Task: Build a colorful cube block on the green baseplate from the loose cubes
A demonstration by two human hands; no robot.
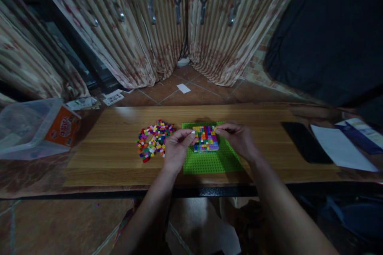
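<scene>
A block of many-coloured toy bricks (206,139) sits on a green studded baseplate (206,166) on the table. At the block's left side, my left hand (177,147) is closed, with a small white toy brick (193,132) pinched between thumb and forefinger. My right hand (239,139) reaches the far right corner of the block. Its thumb and forefinger are pinched on a small yellow toy brick (215,128); whether that brick is pressed onto the block cannot be made out. Loose toy bricks (154,133) of several colours lie in a pile beside my left hand, which partly hides them.
The wooden table (104,147) carries a black flat object (306,142) and white paper (342,149) on the right. A clear plastic tub (30,127) with an orange label stands at the left. Striped curtains (134,40) hang behind, and papers lie on the tiled floor.
</scene>
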